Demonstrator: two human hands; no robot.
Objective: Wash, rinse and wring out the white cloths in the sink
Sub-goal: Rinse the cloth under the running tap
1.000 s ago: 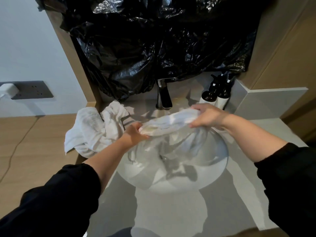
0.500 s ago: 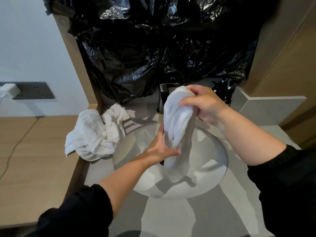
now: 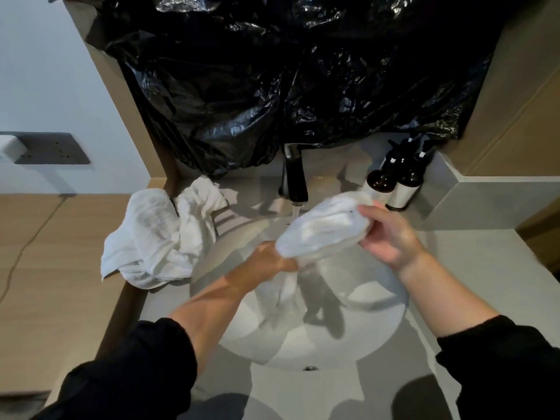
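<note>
The person holds one white cloth (image 3: 321, 228) bunched into a thick roll over the sink (image 3: 378, 338), so whatever runs out of it falls into the basin and not on the surface (image 3: 472, 268). The right grip (image 3: 391, 237) is curled round the cloth's upper end near the back rim, just beside the thin stream of water (image 3: 295, 211) from the tap (image 3: 295, 177). The left grip (image 3: 272, 263) is closed round the cloth lower down, and a loose tail hangs from it into the basin.

With a hand at each end and the roll slanting between them, the hold suits a twist. Wringing, or a rinse and squeeze, seems to be the step in hand. The cloth is blurred, so its folds cannot be read.

A pile of white cloths (image 3: 157, 237) lies on the surface at the sink's left rim, clear of the water. Whether they are washed or waiting cannot be told. Two dark bottles (image 3: 394, 183) stand at the back right corner, out of the hands' way. Black plastic sheeting (image 3: 288, 71) hangs behind the tap.
</note>
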